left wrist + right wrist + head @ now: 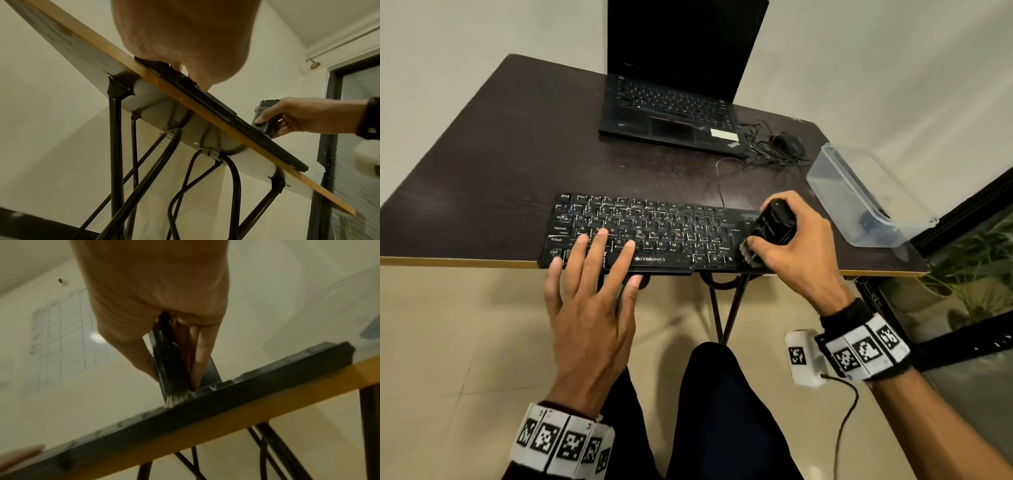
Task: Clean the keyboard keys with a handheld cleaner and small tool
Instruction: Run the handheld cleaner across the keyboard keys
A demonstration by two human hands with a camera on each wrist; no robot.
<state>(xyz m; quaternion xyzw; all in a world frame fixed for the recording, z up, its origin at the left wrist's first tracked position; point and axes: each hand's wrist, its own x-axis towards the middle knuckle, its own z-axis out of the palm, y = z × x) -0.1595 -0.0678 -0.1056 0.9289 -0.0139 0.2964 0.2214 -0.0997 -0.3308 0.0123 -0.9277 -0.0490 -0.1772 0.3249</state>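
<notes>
The Zebronics keyboard [640,233] lies along the near edge of the dark table [500,154], its long axis running left to right, and the uncleaned keys stretch away to the left of my right hand [794,253]. That hand is wrapped tight around the black handheld cleaner [774,222], brush end down and its bristles [176,400] touching the keys at the keyboard's near right corner. My left hand [589,308] holds nothing; its fingers lie straight and spread, pressing the left-side keys to steady the board.

Left hand [185,40] on keyboard [216,107] at table [185,100] edge; right hand [304,115] around cleaner [265,105].
</notes>
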